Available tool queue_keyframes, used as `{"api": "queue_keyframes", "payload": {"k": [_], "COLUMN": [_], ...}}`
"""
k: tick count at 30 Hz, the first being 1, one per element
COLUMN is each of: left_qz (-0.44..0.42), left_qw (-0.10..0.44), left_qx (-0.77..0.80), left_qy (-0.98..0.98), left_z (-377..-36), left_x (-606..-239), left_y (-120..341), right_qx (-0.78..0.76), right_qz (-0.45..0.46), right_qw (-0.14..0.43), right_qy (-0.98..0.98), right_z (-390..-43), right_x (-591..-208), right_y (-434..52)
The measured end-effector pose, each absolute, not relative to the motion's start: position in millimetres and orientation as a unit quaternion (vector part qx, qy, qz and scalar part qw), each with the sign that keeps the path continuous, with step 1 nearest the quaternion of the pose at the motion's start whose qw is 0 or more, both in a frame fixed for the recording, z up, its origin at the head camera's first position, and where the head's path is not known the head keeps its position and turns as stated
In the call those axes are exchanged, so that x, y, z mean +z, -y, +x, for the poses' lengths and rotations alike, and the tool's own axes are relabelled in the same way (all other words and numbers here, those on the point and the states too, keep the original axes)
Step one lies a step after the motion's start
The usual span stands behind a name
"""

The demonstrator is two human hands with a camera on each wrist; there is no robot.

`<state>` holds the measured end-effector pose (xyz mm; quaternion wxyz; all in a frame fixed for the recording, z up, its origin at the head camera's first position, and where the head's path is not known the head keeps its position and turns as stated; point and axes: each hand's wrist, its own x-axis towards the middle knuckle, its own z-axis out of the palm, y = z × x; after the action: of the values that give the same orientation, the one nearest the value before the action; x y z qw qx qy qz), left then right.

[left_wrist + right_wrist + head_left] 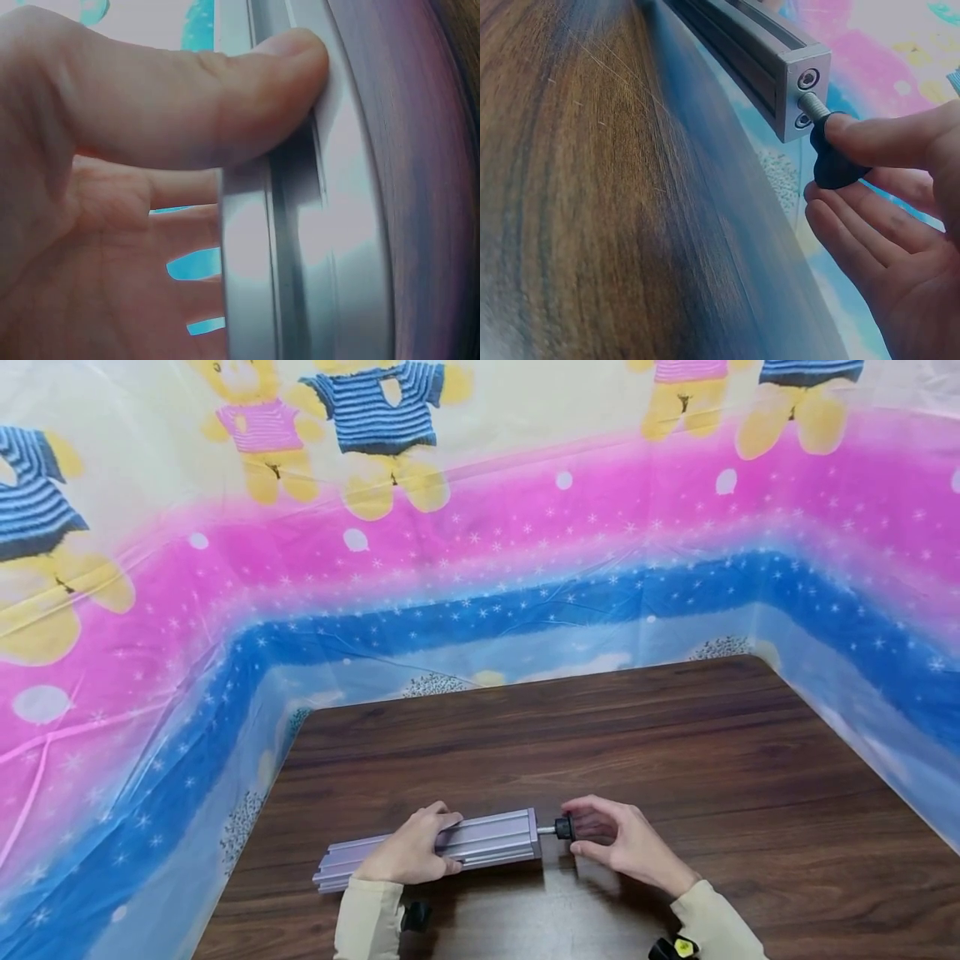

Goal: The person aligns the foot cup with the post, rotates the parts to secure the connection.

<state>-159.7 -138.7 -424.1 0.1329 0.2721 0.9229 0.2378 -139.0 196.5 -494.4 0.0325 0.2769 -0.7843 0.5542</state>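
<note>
A: What is each hand doing?

B: The left hand (408,853) is wrapped over the grey rail (480,843), thumb pressed on its grooved face. The right hand (618,843) pinches a black knob (564,827) between thumb and fingers.

A: Where does the knob sit?

B: On a threaded stud (812,106) entering a hole in the rail's right end face, a bare stretch of thread between them.

A: And the rail?

B: It lies flat on the wooden table (675,752), near the front edge. A bear-print sheet (450,527) hangs behind.
</note>
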Motion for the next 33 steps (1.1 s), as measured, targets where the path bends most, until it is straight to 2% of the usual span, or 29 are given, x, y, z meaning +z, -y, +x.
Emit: {"api": "queue_keyframes", "payload": {"k": [10,19,25,29,33], "left_qz": [0.277,0.277,0.284,0.286,0.281], "left_qw": [0.127,0.124,0.116,0.114,0.119], "left_qx": [0.240,0.232,0.232,0.231,0.234], "left_qy": [-0.922,-0.924,-0.923,-0.923,-0.923], "left_z": [-160.3,-159.6,-160.1,-159.5,-158.3], "left_x": [-424.2,-424.2,-423.2,-423.1,-423.5], "left_y": [138.5,137.8,138.0,138.8,140.3], "right_qx": [0.534,0.547,0.541,0.551,0.558], "right_qz": [0.225,0.193,0.191,0.191,0.227], "right_qw": [0.009,-0.051,-0.059,-0.048,0.004], "right_qy": [0.815,0.813,0.817,0.811,0.798], "right_z": [-139.5,-139.0,-139.0,-137.7,-135.1], "right_x": [-494.7,-492.0,-489.9,-492.6,-497.5], "right_y": [-196.7,-195.6,-196.4,-196.3,-196.2]}}
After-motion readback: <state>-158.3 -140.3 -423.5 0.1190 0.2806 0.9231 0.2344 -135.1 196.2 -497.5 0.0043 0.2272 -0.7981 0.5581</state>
